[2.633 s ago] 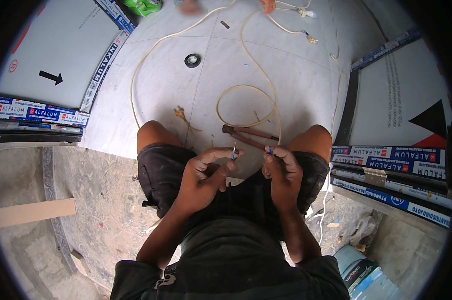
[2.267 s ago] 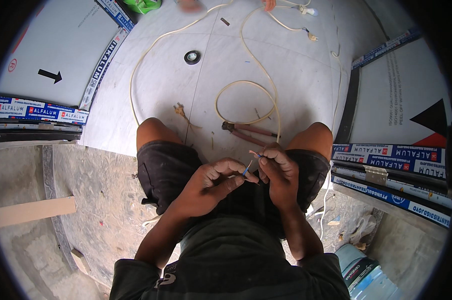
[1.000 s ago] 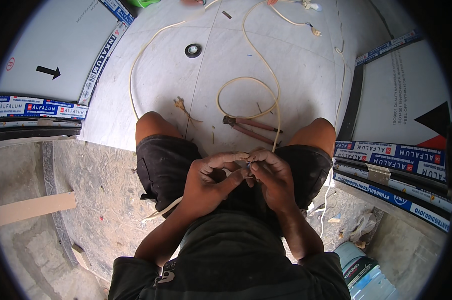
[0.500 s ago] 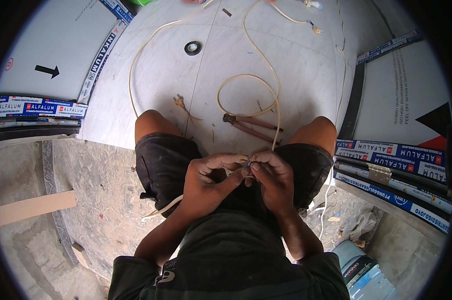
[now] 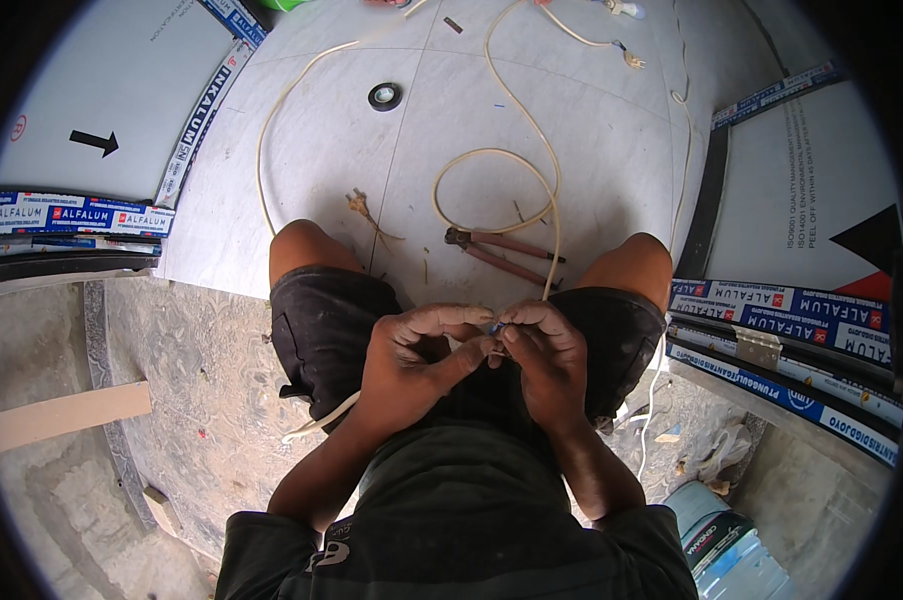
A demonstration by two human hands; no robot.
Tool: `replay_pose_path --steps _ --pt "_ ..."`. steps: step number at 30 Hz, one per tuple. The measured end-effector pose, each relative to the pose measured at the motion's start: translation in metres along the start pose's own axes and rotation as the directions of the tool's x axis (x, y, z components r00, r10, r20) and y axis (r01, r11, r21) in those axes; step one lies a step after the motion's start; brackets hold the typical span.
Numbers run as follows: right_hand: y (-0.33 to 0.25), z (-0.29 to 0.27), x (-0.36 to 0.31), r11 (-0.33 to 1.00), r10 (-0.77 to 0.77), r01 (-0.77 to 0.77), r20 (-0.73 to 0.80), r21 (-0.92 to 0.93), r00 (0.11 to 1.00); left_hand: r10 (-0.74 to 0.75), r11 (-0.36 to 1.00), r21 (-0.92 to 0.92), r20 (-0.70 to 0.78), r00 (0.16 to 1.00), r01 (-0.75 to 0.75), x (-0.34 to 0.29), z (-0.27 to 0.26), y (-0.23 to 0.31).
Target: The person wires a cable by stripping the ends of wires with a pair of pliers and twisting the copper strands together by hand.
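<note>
In front of my lap, between the knees, my two hands meet fingertip to fingertip. A small blue wire [image 5: 499,327] shows between them, its ends mostly covered by fingers. My left hand [image 5: 407,362] pinches it from one side with thumb and forefinger. Closed on the same spot from the other side is my right hand [image 5: 550,362]. A cream cable [image 5: 556,245] runs from a loop on the floor up to behind my right hand. Another stretch of cream cable [image 5: 322,425] passes under my left forearm. Pincers with reddish handles [image 5: 507,258] lie just beyond my hands.
On the white tiles lie a roll of black tape [image 5: 385,97], a cut-off plug [image 5: 359,204] and another plug [image 5: 633,60]. Wrapped panels [image 5: 92,110] flank me at left and right. A large water bottle [image 5: 727,550] stands at lower right.
The fingers of both hands have shifted very slightly around the blue wire. Everything on the floor lies where it was.
</note>
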State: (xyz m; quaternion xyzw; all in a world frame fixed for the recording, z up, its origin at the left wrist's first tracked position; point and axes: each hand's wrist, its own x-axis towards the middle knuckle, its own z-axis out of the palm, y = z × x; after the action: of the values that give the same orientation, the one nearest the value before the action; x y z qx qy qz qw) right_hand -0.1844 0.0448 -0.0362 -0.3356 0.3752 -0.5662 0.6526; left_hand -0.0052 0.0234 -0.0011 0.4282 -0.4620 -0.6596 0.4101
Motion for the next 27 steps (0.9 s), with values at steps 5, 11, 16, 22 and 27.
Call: replay_pose_path --steps 5,11,16,22,27 --pt "0.001 -0.003 0.000 1.000 -0.005 0.005 0.030 0.010 1.000 0.025 0.999 -0.028 -0.013 1.000 -0.026 0.000 0.004 -0.004" --pt "-0.009 0.000 0.002 0.996 -0.048 0.051 0.038 -0.079 0.998 0.035 0.999 -0.001 -0.050 0.998 -0.035 -0.001 0.008 -0.004" --pt "-0.015 0.005 0.003 0.986 -0.076 0.076 0.008 -0.146 0.997 0.032 0.997 0.068 -0.080 0.996 -0.027 -0.001 0.009 -0.001" --pt "-0.011 0.005 0.002 0.955 -0.159 0.157 0.011 -0.252 0.987 0.264 0.935 0.258 -0.049 0.963 -0.243 -0.001 0.012 -0.009" --pt "-0.009 0.005 0.005 0.936 -0.217 0.218 0.034 -0.276 0.976 0.385 0.858 0.395 -0.067 0.921 -0.330 -0.003 0.013 -0.012"
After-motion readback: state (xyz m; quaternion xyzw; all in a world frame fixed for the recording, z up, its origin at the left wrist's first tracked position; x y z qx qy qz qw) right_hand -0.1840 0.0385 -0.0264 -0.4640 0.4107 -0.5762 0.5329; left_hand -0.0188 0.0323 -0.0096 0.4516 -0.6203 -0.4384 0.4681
